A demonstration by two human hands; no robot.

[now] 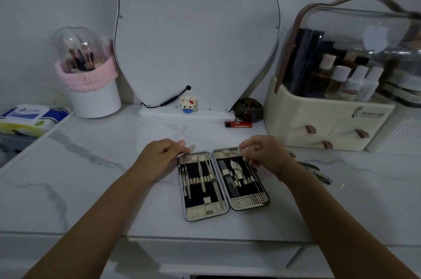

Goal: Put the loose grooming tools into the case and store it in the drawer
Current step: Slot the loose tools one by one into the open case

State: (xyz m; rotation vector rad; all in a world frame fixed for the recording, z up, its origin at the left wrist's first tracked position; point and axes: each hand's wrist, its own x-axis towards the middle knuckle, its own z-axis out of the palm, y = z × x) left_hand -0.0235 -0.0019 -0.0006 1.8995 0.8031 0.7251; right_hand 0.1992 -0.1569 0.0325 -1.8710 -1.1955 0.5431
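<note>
A grooming case (224,181) lies open flat on the white marble vanity top, its two black-lined halves holding several metal tools under elastic loops. My left hand (160,156) rests against the top left corner of the left half, fingers curled on its edge. My right hand (264,153) hovers over the top right of the right half, fingers pinched together; whether it holds anything is unclear. Loose metal tools, clippers among them (316,171), lie on the counter to the right of my right wrist.
A mirror base (186,115) with a cable and a small toy figure (188,104) stands behind the case. An orange lighter (238,124) lies near a cream cosmetics organizer (328,123) with drawers. A brush holder (94,96) and wipes packs (32,119) stand left.
</note>
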